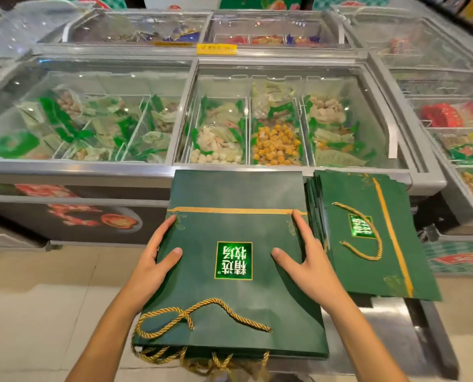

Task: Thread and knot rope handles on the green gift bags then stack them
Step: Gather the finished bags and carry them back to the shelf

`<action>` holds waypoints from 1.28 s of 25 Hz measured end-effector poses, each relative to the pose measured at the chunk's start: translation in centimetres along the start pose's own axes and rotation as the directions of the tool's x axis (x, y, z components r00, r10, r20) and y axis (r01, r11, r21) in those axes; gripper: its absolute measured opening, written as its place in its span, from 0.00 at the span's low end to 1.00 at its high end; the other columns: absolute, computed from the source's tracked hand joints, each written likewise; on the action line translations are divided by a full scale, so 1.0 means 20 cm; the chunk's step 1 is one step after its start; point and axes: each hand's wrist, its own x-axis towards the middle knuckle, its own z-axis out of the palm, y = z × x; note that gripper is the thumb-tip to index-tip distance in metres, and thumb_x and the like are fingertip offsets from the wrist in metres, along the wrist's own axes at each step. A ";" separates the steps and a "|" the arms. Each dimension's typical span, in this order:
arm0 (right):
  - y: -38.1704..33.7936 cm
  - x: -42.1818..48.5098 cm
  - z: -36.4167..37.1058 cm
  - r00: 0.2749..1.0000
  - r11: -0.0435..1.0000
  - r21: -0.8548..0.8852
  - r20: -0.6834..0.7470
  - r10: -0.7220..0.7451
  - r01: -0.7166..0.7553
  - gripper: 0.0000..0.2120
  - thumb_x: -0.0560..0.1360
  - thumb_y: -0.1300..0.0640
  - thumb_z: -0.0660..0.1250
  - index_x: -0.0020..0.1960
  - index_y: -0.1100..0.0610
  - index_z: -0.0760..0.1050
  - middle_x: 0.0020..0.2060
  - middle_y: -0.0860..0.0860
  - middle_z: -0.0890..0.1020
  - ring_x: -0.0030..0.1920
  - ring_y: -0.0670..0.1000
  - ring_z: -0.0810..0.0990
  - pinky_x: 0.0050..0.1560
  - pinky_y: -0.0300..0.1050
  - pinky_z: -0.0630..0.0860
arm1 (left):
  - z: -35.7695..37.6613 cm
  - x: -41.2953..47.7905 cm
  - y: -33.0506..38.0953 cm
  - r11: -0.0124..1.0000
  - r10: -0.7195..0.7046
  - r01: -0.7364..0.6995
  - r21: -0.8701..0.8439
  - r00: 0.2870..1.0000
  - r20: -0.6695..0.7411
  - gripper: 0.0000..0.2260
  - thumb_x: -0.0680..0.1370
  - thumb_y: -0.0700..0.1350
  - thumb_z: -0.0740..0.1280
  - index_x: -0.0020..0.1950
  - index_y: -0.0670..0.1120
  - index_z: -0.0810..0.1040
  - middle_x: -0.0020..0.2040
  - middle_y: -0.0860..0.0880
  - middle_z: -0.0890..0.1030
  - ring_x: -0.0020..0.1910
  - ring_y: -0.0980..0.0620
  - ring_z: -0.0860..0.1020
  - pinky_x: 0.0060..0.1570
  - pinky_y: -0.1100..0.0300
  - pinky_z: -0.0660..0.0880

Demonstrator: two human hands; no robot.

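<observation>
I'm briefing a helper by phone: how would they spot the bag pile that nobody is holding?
Find the glass-topped freezer holding yellow balls. At its near right corner lies a fanned pile of green bags, beside the held pile that the left hand and right hand grip. Its gold stripe runs towards the viewer, not across.

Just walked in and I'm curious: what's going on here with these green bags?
A person grips a stack of green gift bags with the left hand and right hand at its sides, thumbs on top. A gold rope handle lies across the top bag. A second pile of bags lies to the right, in front of a glass-topped freezer.
</observation>
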 end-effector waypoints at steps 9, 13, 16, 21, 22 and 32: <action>0.21 0.12 0.24 0.994 0.991 -0.103 0.048 0.094 -0.089 0.42 0.70 0.30 0.68 0.78 0.29 0.49 0.78 0.44 0.66 0.77 0.50 0.66 0.75 0.60 0.67 | -0.05 0.14 -0.31 0.992 -0.041 0.036 0.118 0.998 0.041 0.27 0.82 0.36 0.64 0.76 0.58 0.64 0.68 0.58 0.72 0.64 0.57 0.75 0.52 0.72 0.76; 0.26 0.12 0.22 0.986 0.969 -0.191 0.029 0.164 -0.156 0.43 0.71 0.27 0.66 0.80 0.33 0.51 0.73 0.52 0.72 0.72 0.54 0.71 0.71 0.60 0.70 | 0.00 0.18 -0.35 0.987 -0.062 0.049 0.152 0.995 0.081 0.26 0.83 0.39 0.63 0.75 0.61 0.62 0.71 0.53 0.70 0.67 0.52 0.74 0.63 0.56 0.77; 0.25 0.12 0.23 0.979 0.924 -0.330 0.009 0.205 -0.191 0.39 0.74 0.31 0.66 0.81 0.37 0.54 0.69 0.57 0.71 0.70 0.59 0.69 0.71 0.57 0.69 | -0.01 0.18 -0.35 0.956 -0.058 0.025 0.293 0.993 0.106 0.26 0.81 0.49 0.63 0.75 0.67 0.59 0.72 0.53 0.69 0.70 0.51 0.71 0.70 0.46 0.70; 0.16 0.14 0.23 0.994 0.668 -0.741 -0.015 -0.111 0.063 0.22 0.79 0.46 0.68 0.70 0.56 0.75 0.67 0.59 0.73 0.67 0.62 0.74 0.65 0.56 0.73 | -0.03 0.22 -0.27 0.494 0.089 -0.087 0.865 0.995 0.050 0.22 0.82 0.52 0.62 0.77 0.54 0.67 0.73 0.43 0.69 0.68 0.42 0.71 0.63 0.48 0.70; 0.15 0.15 0.22 0.985 0.609 -0.782 0.031 -0.167 0.128 0.18 0.79 0.48 0.68 0.65 0.57 0.78 0.62 0.57 0.77 0.60 0.61 0.78 0.59 0.55 0.77 | -0.03 0.22 -0.22 0.368 0.187 -0.124 0.921 0.981 0.058 0.19 0.81 0.50 0.63 0.72 0.51 0.73 0.70 0.44 0.73 0.65 0.42 0.73 0.61 0.47 0.72; 0.11 0.11 -0.20 0.946 0.468 -0.863 0.034 -0.323 0.191 0.11 0.75 0.52 0.68 0.53 0.56 0.83 0.46 0.53 0.82 0.46 0.58 0.81 0.46 0.52 0.78 | 0.55 0.22 0.17 0.030 0.230 -0.461 0.887 0.867 0.442 0.13 0.82 0.49 0.57 0.63 0.50 0.74 0.56 0.49 0.79 0.55 0.46 0.77 0.52 0.51 0.72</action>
